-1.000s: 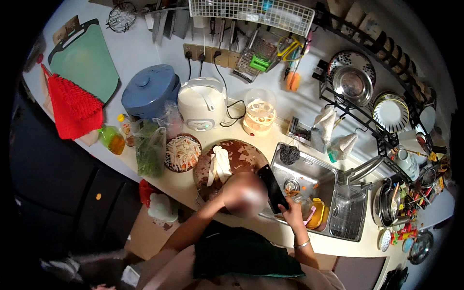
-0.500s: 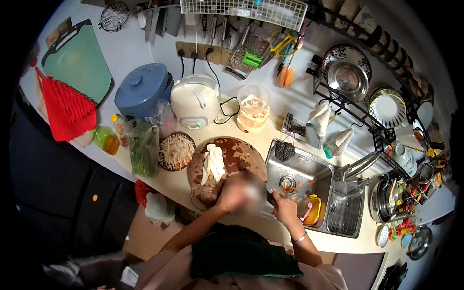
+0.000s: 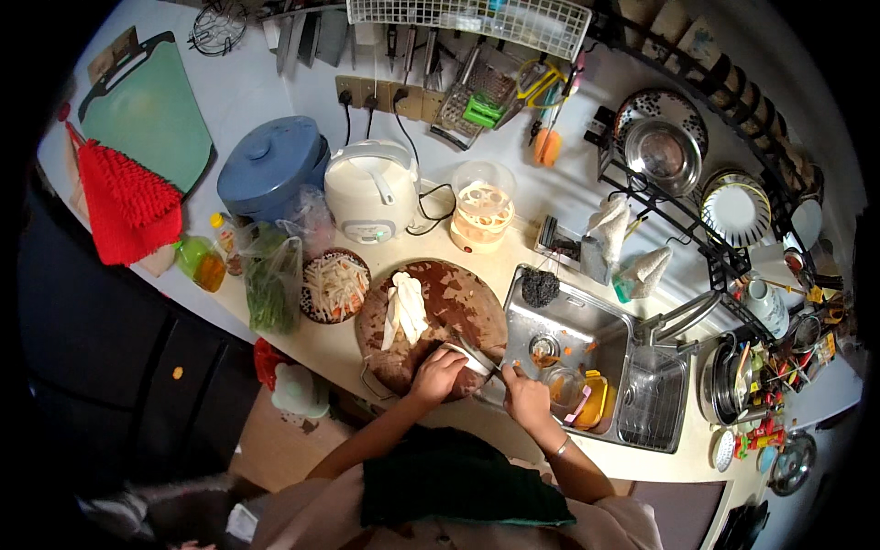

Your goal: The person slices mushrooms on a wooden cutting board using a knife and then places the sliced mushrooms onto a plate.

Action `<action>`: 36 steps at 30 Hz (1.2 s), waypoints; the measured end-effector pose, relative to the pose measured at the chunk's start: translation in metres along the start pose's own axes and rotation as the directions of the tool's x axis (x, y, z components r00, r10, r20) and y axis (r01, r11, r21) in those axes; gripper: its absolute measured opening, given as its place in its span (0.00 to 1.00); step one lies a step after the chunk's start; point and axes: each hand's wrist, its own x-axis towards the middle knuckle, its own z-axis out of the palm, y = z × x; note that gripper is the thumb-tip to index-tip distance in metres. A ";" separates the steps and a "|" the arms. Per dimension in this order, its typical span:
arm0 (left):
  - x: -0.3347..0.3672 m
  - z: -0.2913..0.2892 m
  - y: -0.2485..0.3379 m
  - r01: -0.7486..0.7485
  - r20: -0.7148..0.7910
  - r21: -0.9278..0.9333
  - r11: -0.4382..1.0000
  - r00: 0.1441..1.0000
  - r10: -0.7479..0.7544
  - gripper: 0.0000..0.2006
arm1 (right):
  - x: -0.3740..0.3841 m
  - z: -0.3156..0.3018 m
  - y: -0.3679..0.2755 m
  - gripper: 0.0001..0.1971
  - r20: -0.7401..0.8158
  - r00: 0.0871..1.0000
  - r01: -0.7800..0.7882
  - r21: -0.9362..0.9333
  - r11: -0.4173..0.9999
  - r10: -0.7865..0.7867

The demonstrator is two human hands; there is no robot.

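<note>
While shredded strips (image 3: 335, 284) fill a bowl (image 3: 334, 321) and white slices (image 3: 404, 310), seemingly done, lie on the round board (image 3: 458, 284), the left hand (image 3: 437, 376) holds its fingers down on a white piece (image 3: 471, 360), apparently left to cut, beside the knife (image 3: 477, 353) the right hand (image 3: 527, 398) grips.

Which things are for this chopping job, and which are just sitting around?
For the chopping: knife in the right hand; pale food piece under the left hand; pale slices; round chopping board.

Seemingly just around: cream rice cooker; egg cooker; red cloth; green cutting board.
</note>
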 end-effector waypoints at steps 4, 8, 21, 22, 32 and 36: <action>-0.001 0.000 -0.003 -0.004 -0.022 -0.045 0.999 1.000 0.003 0.12 | 0.009 -0.013 -0.001 0.18 0.015 1.000 0.021 0.046 0.999 -0.021; 0.002 -0.001 0.000 0.013 -0.026 -0.031 0.999 1.000 -0.014 0.11 | 0.003 -0.030 -0.012 0.17 0.095 0.995 -0.016 -0.015 1.000 0.017; 0.002 -0.006 0.002 0.088 -0.134 0.005 0.996 0.987 -0.087 0.07 | 0.013 -0.027 -0.022 0.17 0.121 0.991 -0.063 0.013 0.998 0.061; 0.002 -0.007 0.003 0.077 -0.144 -0.003 0.997 0.987 -0.077 0.06 | 0.012 -0.027 -0.023 0.18 0.137 0.988 -0.071 0.001 0.997 0.070; 0.001 -0.010 -0.007 0.050 -0.127 -0.030 0.998 0.990 -0.053 0.07 | 0.023 -0.011 -0.019 0.13 0.061 0.996 -0.073 0.119 0.990 0.067; 0.001 -0.011 -0.003 0.067 -0.173 -0.019 0.998 0.983 -0.069 0.07 | 0.014 -0.025 -0.026 0.17 0.115 0.990 -0.091 0.078 0.993 0.082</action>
